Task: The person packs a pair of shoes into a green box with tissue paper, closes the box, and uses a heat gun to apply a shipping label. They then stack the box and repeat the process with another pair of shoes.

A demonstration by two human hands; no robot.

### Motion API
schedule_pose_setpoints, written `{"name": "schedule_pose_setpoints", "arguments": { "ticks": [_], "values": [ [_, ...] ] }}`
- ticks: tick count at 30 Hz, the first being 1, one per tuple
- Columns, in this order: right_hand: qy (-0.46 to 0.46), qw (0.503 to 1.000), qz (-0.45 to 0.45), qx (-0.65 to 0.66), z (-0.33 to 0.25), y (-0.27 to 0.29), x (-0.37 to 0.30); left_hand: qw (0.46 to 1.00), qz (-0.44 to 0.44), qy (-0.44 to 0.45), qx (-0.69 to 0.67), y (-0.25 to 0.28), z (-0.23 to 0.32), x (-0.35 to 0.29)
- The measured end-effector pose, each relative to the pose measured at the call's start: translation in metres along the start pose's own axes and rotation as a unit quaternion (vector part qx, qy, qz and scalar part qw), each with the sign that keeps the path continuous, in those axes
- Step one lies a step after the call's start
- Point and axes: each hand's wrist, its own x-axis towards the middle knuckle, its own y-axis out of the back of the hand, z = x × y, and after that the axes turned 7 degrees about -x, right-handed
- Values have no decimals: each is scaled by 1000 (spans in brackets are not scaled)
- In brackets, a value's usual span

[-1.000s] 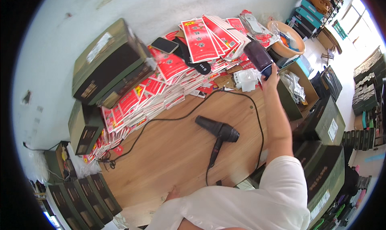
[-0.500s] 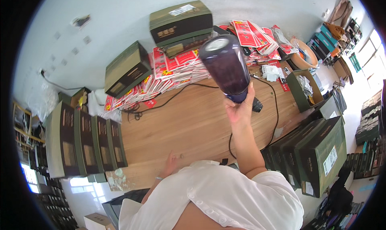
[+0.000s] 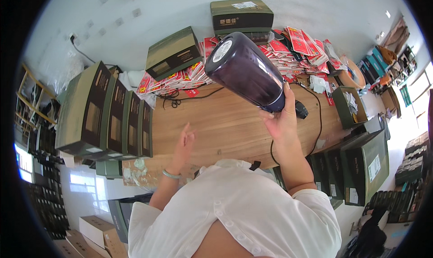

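Head view: right hand (image 3: 284, 116) grips the purple bottle (image 3: 245, 72), left hand (image 3: 183, 147) empty, half-curled near the bench (image 3: 221, 132)'s front edge!

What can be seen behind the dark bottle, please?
Behind the bottle are stacked red printed sheets, the wooden table and a black hair dryer, whose end shows beside the right hand. Bottle and hand hide most of the dryer.
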Motion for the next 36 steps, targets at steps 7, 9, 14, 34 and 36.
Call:
{"name": "schedule_pose_setpoints", "arguments": {
  "ticks": [7,9,14,34,36],
  "values": [
    [-36,988,-46,-143,-30,-2,-8,969,26,-122,-213,-18,161,12],
    [-53,981,-35,-186,-39,-5,-6,962,4,-159,-223,-22,192,13],
    [-84,950,-79,-289,-55,-5,-4,952,-53,-198,-228,-48,219,21],
    [-201,831,-80,-512,-6,67,100,840,53,200,-502,-125,129,24],
    [-110,867,-61,-483,8,59,100,829,63,213,-513,-117,132,38]
  ]
}}
